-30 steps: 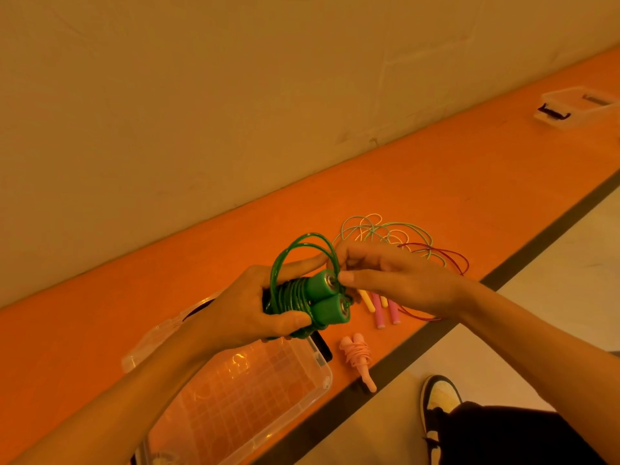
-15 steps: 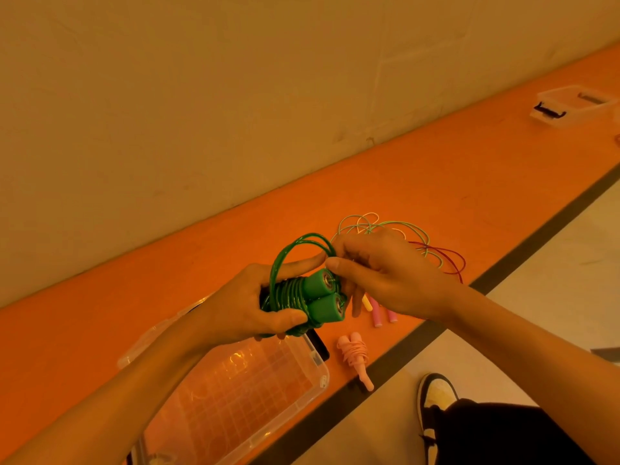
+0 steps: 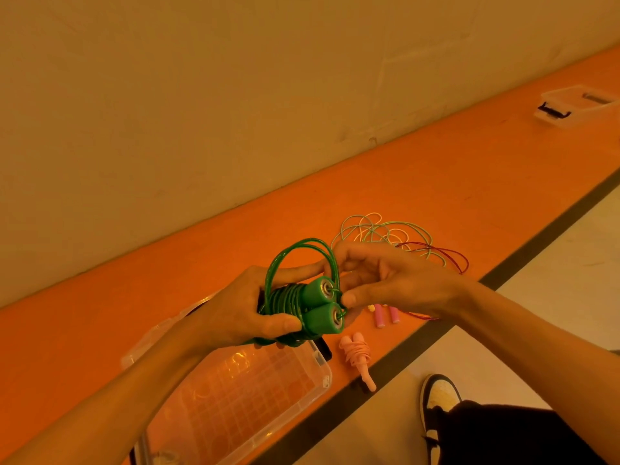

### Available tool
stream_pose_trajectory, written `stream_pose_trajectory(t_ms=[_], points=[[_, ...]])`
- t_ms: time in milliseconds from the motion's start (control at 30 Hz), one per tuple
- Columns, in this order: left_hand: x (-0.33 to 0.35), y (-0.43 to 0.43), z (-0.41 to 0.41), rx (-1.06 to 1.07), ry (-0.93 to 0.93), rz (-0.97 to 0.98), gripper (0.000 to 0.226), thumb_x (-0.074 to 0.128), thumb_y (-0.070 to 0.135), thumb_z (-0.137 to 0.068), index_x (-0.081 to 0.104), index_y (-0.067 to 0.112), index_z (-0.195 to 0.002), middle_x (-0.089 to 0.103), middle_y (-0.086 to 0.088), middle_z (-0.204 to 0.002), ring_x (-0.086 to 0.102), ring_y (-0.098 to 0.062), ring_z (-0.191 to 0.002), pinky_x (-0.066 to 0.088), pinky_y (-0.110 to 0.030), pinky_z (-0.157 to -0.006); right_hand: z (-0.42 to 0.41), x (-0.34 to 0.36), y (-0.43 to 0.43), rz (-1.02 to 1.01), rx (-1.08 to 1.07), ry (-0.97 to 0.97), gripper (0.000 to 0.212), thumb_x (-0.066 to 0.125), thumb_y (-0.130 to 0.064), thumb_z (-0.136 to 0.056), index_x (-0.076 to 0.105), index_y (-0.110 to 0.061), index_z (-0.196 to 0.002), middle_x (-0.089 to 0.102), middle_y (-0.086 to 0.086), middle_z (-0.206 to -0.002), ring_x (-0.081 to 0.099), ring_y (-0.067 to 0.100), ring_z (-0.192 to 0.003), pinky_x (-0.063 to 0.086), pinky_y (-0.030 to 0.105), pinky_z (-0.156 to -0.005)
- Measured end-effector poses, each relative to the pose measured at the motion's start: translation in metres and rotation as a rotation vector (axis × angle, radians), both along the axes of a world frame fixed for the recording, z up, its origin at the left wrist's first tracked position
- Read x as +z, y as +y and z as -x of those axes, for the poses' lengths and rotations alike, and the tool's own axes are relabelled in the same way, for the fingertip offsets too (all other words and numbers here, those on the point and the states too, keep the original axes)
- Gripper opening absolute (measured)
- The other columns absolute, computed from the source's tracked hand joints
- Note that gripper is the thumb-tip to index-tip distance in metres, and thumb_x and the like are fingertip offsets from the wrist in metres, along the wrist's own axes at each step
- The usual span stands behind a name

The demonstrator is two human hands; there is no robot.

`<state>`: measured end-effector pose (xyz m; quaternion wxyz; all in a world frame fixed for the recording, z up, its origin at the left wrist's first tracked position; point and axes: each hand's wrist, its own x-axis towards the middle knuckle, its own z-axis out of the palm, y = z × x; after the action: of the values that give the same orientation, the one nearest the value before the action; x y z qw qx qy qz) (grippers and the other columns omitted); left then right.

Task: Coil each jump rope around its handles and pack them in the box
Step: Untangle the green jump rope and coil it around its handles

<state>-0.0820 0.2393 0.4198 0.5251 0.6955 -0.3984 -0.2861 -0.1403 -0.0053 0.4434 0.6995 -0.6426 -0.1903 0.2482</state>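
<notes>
1. The left hand (image 3: 235,307) has its grip closed round the green jump rope (image 3: 315,307), cord wound on both handles, a loop arching at 12 o'clock.
2. The right hand (image 3: 396,283), at the handles' 3 o'clock, pinches the cord at their ends.
3. The open box (image 3: 235,391) lies on the bench (image 3: 436,182) at 6 o'clock of the hands.

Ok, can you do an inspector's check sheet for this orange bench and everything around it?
Surface: orange bench along a wall.
Job's things: green rope coiled round its handles, loops free on top; pink rope coiled, on the bench; loose ropes tangled behind the hands; box open at the near edge.
Clutter: far box, further along the bench.
Hands: left hand grips the green rope; right hand pinches its cord by the handle ends.
Cables: nothing seen.
Surroundings: floor, shoe.
</notes>
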Motion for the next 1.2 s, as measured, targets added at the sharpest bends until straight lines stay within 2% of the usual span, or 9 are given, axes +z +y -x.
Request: stream_pose_trajectory(t_ms=[200,267,333,467,600,733,867,1000,1200], points=[[0.0,0.005,-0.003,-0.011,0.011,-0.058,0.074,0.074,0.062,-0.076,0.047,0.043,-0.142,0.075,-0.01,-0.084,0.067,-0.032,-0.053,0.05,-0.026,-0.044,0.008,-0.001,0.009,0.243,-0.121,-0.227,0.01,0.059,-0.002,-0.095,0.053,-0.005,-0.102,0.072,0.011,-0.105,0.073,0.028,-0.091,0.058,0.027,-0.069],[-0.003,0.004,-0.002,-0.028,0.018,-0.088,0.07,0.075,0.05,-0.077,0.047,0.047,-0.141,0.075,-0.012,-0.085,0.067,-0.031,-0.054,0.05,-0.028,-0.044,0.009,-0.001,0.008,0.351,-0.138,-0.307,0.013,0.062,-0.002,-0.093,0.055,-0.012,-0.098,0.073,0.014,-0.097,0.075,0.024,-0.08,0.055,0.02,-0.062],[-0.004,0.003,-0.001,-0.035,0.028,-0.108,0.066,0.072,0.043,-0.078,0.048,0.052,-0.139,0.075,-0.014,-0.088,0.067,-0.027,-0.055,0.05,-0.03,-0.044,0.007,-0.003,0.007,0.385,-0.127,-0.336,0.014,0.062,-0.001,-0.092,0.056,-0.009,-0.102,0.073,0.017,-0.101,0.076,0.023,-0.078,0.058,0.024,-0.063],[-0.001,0.003,0.001,-0.048,0.051,-0.104,0.066,0.072,0.044,-0.078,0.047,0.053,-0.139,0.074,-0.015,-0.087,0.066,-0.023,-0.055,0.049,-0.028,-0.044,0.007,-0.001,0.002,0.352,-0.12,-0.313,0.017,0.064,-0.001,-0.092,0.056,0.0,-0.107,0.072,0.022,-0.109,0.076,0.023,-0.08,0.06,0.029,-0.067],[0.001,0.002,0.003,-0.064,0.083,-0.036,0.075,0.072,0.068,-0.076,0.048,0.042,-0.142,0.073,-0.017,-0.092,0.068,-0.026,-0.055,0.049,-0.025,-0.042,0.007,0.004,-0.003,0.162,-0.054,-0.174,0.023,0.062,-0.002,-0.092,0.051,0.012,-0.106,0.066,0.031,-0.111,0.073,0.033,-0.089,0.061,0.035,-0.073],[0.002,0.0,0.004,-0.102,0.068,-0.025,0.074,0.07,0.067,-0.078,0.048,0.041,-0.143,0.072,-0.01,-0.097,0.068,-0.033,-0.055,0.05,-0.025,-0.043,0.007,0.006,-0.001,0.103,-0.075,-0.117,0.012,0.056,-0.005,-0.093,0.052,0.006,-0.096,0.073,0.011,-0.106,0.07,0.035,-0.094,0.061,0.031,-0.072],[0.003,-0.001,0.002,-0.076,0.044,-0.038,0.072,0.07,0.067,-0.077,0.048,0.046,-0.142,0.074,-0.012,-0.093,0.068,-0.027,-0.054,0.05,-0.023,-0.043,0.006,0.008,0.002,0.141,-0.149,-0.157,0.012,0.056,-0.005,-0.094,0.05,0.006,-0.093,0.07,0.024,-0.101,0.072,0.032,-0.081,0.06,0.028,-0.065],[0.005,0.0,-0.001,-0.049,0.042,-0.042,0.071,0.071,0.068,-0.075,0.05,0.046,-0.14,0.075,-0.012,-0.085,0.067,-0.022,-0.054,0.05,-0.025,-0.042,0.005,0.0,0.009,0.169,-0.259,-0.269,0.012,0.055,-0.002,-0.096,0.051,0.009,-0.096,0.067,0.03,-0.099,0.07,0.042,-0.092,0.061,0.031,-0.065],[0.004,0.003,-0.005,-0.03,0.022,-0.043,0.067,0.073,0.056,-0.079,0.05,0.044,-0.141,0.075,-0.011,-0.084,0.067,-0.02,-0.054,0.05,-0.024,-0.042,0.004,0.002,0.01,0.329,-0.371,-0.517,0.015,0.059,-0.013,-0.096,0.066,-0.002,-0.104,0.072,0.008,-0.094,0.073,0.022,-0.086,0.061,0.034,-0.071]])
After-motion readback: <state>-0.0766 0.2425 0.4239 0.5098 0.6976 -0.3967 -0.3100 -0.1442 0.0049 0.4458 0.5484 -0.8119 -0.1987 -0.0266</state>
